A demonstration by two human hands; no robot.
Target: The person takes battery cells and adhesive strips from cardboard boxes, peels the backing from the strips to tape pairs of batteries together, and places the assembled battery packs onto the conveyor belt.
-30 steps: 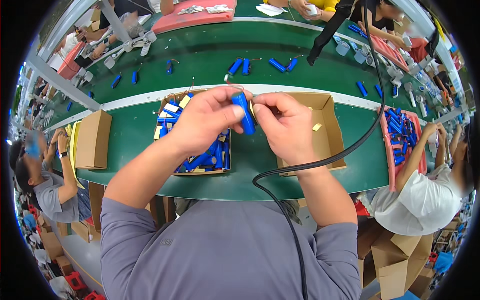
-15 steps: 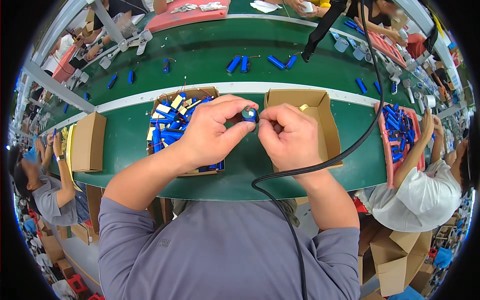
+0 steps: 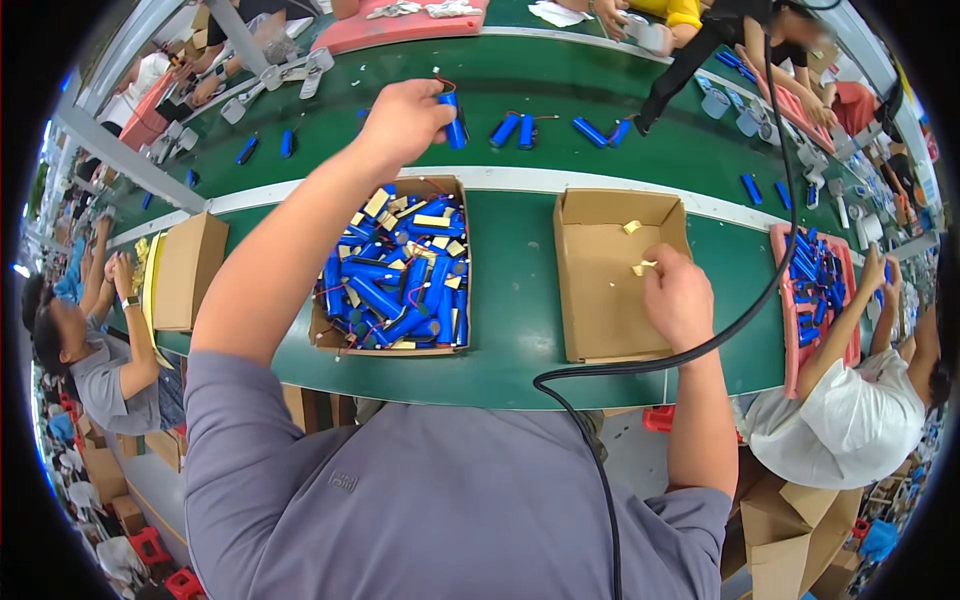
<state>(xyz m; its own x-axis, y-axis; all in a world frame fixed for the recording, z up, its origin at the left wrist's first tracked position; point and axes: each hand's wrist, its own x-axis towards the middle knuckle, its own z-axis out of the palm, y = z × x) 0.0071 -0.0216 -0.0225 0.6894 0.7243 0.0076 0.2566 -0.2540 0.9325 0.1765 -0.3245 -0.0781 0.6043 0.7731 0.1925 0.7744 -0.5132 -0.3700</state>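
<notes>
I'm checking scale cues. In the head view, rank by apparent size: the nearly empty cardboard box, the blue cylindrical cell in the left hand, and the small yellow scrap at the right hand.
1. Nearly empty cardboard box
2. Blue cylindrical cell in the left hand
3. Small yellow scrap at the right hand

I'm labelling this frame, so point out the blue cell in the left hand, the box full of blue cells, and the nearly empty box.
blue cell [image 3: 455, 128], head view, on its blue body beside the fingers.
full box [image 3: 388, 348], head view, on its near cardboard wall.
nearly empty box [image 3: 598, 300], head view, on its bare floor.
</notes>
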